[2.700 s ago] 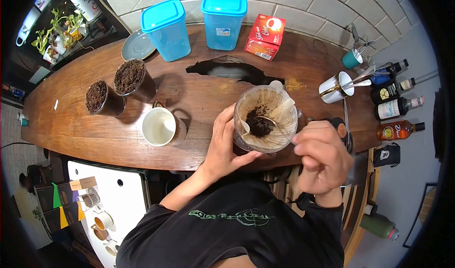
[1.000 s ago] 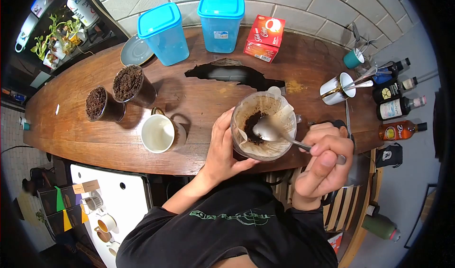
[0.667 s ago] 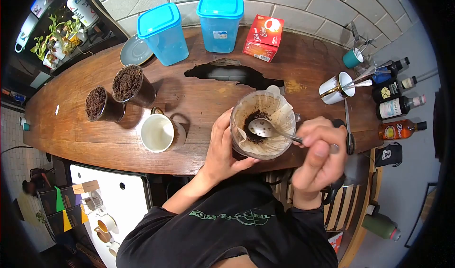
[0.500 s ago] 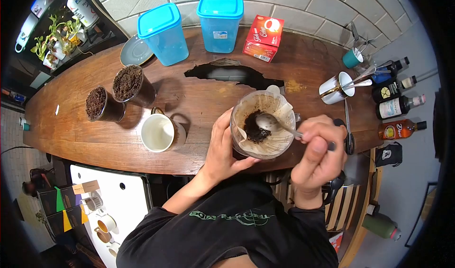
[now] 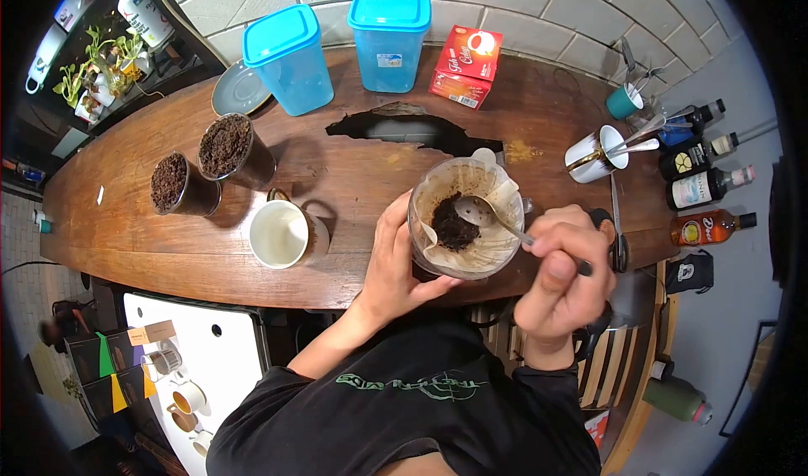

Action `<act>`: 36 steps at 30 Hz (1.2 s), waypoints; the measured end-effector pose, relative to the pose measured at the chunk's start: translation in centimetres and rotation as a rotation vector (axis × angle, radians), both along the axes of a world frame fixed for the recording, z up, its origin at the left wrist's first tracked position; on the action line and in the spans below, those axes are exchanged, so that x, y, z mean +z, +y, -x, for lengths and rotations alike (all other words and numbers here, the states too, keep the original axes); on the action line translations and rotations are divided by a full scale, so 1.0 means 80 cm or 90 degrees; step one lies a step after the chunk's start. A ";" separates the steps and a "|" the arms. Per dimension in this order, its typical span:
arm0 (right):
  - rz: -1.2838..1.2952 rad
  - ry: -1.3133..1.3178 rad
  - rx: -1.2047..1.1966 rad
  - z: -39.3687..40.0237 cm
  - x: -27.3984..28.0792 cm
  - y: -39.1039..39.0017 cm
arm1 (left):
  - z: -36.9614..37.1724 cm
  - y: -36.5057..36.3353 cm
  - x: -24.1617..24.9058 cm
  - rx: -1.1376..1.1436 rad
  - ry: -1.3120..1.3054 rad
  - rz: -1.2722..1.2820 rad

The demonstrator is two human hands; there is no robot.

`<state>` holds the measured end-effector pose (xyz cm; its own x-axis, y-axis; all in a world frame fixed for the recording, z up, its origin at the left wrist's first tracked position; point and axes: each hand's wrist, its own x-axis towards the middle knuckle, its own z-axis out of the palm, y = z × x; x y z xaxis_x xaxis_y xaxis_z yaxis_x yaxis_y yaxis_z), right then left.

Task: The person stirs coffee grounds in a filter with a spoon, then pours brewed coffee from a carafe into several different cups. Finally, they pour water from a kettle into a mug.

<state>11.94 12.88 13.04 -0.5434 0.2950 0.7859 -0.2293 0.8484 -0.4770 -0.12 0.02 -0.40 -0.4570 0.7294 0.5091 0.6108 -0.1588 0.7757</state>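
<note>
Near the front edge of the bench point(image 5: 362, 198), a glass vessel point(image 5: 431, 263) carries a pleated paper filter point(image 5: 497, 242), with a small heap of dark, damp-looking grounds point(image 5: 455, 234) lying in its bottom. The left hand point(image 5: 396, 257) is curved round the vessel's left and near sides, fingers bent along the glass and thumb lying across the front, bracing it. The right hand point(image 5: 566, 265), just right of the vessel, pinches the handle of a metal spoon point(image 5: 476, 212) between thumb and curled fingers; the spoon slants down into the filter, its bowl over the far right edge of the heap. Whether the bowl touches the grounds cannot be told, and it holds no visible mound. The step in hand looks like working or scooping those grounds inside the paper; any further stroke would call for a shallow spoon angle, light pressure so the paper does not tear, and a firm left-hand brace. A pale mug point(image 5: 279, 234) stands left of the vessel, and beyond it two tumblers point(image 5: 238, 163) filled with similar dark crumbs. Well behind the vessel stands a red box point(image 5: 468, 68); to its right and farther back, a white cup point(image 5: 587, 156) holds other spoons.
</note>
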 end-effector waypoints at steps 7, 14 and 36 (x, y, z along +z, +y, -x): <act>-0.033 0.014 0.032 0.000 0.001 0.001 | 0.000 -0.001 0.000 -0.002 -0.018 0.005; 0.001 -0.049 0.043 0.001 0.003 0.003 | -0.001 -0.002 0.001 0.001 -0.010 0.005; -0.055 -0.034 0.009 0.002 0.009 0.006 | 0.000 -0.002 0.002 0.008 0.020 0.023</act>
